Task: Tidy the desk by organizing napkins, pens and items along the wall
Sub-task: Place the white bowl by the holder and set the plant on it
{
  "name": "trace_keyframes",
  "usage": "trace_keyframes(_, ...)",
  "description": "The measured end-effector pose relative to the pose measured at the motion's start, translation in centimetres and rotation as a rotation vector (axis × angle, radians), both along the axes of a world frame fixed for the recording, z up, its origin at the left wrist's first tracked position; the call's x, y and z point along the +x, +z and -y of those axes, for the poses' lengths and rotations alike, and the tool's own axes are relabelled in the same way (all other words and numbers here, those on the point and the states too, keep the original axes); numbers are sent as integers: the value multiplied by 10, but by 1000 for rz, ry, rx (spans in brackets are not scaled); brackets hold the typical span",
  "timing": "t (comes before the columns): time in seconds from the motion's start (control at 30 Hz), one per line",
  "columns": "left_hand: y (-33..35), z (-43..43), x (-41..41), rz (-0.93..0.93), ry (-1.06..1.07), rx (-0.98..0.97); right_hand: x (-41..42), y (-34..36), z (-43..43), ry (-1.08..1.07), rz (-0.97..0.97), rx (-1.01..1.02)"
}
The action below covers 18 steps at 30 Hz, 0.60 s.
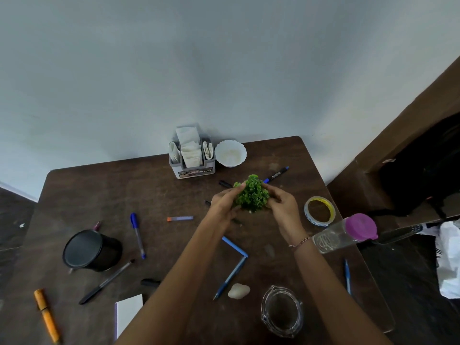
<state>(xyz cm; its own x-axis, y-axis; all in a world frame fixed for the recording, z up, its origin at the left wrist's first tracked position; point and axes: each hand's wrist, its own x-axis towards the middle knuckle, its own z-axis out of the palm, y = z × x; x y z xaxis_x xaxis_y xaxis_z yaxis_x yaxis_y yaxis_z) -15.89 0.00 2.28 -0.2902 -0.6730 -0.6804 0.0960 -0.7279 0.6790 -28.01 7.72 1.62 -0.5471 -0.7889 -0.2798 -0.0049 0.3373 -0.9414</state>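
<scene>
Both hands on small green plant (252,195) mid-desk: left hand (224,202) cupped on its left side, right hand (283,205) on its right, fingers closed round foliage; base hidden, cannot tell if lifted or resting
Two-sided hold likely to keep bushy top upright during move
Napkin holder (191,155) and white bowl (231,153) already side by side at wall; probable destination beside them
Pens scattered loose: blue pen (137,234), marker (275,175), orange pen (47,316)
Black cup (90,250) on its side, near left, probably meant for pens; not yet sorted
</scene>
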Motion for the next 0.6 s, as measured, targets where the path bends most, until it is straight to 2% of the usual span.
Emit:
trace_keyframes(0.1,5,18,-3,-3,56,-66,-4,7,24,-21,143,6)
trace_keyframes(0.13,7,25,-4,2,63,-79,-5,12,32,-11,134,5)
trace_keyframes(0.27,18,55,-12,-74,92,-109,-11,27,71,69,-139,-42)
trace_keyframes(0.33,24,71,-18,-98,114,-117,-17,28,93,63,-214,-62)
trace_keyframes(0.47,27,100,-26,-91,167,-111,-27,31,135,68,-289,-76)
trace_keyframes(0.6,21,123,-33,-76,225,-80,-33,33,166,83,-248,-97)
